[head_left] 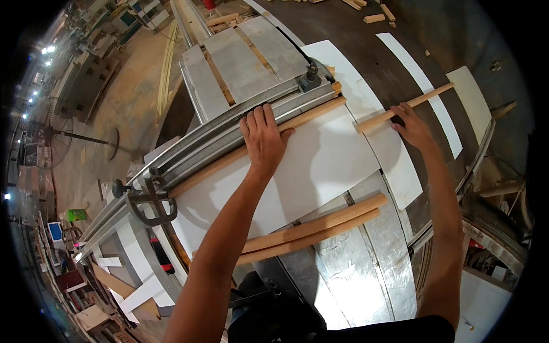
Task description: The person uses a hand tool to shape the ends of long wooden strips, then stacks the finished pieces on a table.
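My left hand (264,137) is closed over a long metal fence (200,155) and a wooden strip (317,114) lying along it, fingers on the metal and thumb by the wood. A white sheet (337,148) lies beneath that strip. To the right, my right hand (413,127) pinches a second, shorter wooden strip (429,96), which lies across white pieces on a dark surface. Nearer me, two wooden strips (343,216) lie side by side over the sheet's near edge and the steel table (354,263). A small metal stop (310,79) sits at the fence's far end.
A dark clamp-like handle (154,212) is fixed at the fence's near left end. Wood offcuts (374,19) lie on the dark table (354,43) at the far right. On the left stand a floor fan (51,131) and, nearer, a green container (75,215).
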`<state>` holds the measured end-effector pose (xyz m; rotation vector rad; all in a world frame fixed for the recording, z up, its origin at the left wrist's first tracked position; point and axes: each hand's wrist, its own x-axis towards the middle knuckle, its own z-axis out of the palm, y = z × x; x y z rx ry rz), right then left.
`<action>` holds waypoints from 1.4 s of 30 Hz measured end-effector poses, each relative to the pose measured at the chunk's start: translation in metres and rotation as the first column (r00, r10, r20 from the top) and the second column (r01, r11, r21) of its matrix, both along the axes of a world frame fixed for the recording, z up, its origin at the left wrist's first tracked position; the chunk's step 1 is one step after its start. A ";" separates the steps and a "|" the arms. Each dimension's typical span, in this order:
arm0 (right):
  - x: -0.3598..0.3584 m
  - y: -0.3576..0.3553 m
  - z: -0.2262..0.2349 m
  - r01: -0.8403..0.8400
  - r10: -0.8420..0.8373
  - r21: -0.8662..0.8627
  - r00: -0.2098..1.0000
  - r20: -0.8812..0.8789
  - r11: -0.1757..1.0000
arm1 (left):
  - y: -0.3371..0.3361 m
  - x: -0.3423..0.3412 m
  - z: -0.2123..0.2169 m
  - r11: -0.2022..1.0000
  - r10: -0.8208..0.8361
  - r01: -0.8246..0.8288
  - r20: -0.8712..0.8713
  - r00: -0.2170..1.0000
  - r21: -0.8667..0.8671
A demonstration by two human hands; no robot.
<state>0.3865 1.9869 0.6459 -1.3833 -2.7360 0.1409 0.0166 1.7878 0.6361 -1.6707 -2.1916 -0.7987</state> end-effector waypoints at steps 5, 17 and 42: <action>-0.017 0.012 0.008 -0.094 0.096 -0.101 0.995 0.013 0.990 | -0.001 0.000 0.001 1.000 -0.008 0.008 -0.001 1.000 0.013; -0.030 -0.077 0.113 -0.153 0.141 -0.038 0.967 -0.214 0.988 | -0.018 -0.009 0.001 0.996 -0.069 0.069 0.001 0.998 -0.064; -0.122 -0.203 0.220 -0.286 0.240 -0.050 0.876 -0.419 0.957 | -0.234 0.047 0.024 0.809 -0.292 0.430 0.360 0.886 -0.401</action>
